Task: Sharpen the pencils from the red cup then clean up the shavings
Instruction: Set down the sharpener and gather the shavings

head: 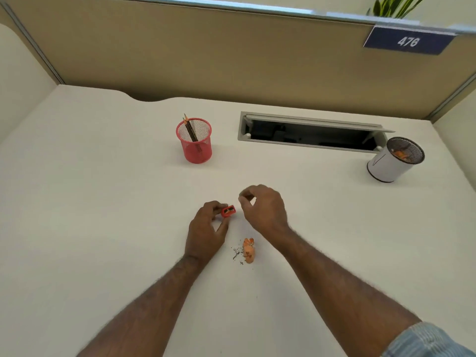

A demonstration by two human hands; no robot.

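Shavings (248,249) lie uncleared on our desk (103,202); left hand (206,228) pinches sharpener (228,211); right hand (265,210) fingertips pinched together, contents unclear; pencils (190,128) in red cup (195,148) look sharpened; cleanup remains.

At the centre of the frame the left hand (207,228) pinched a red sharpener (228,211) just above the white desk (103,202). The right hand (262,207) hovered beside it, fingers curled, holding nothing visible. Orange shavings (248,249) with dark graphite specks lay below centre. Pencils (190,128) stood in the red mesh cup (195,143) above centre; a white bin (391,161) holding orange shavings sat at the right.
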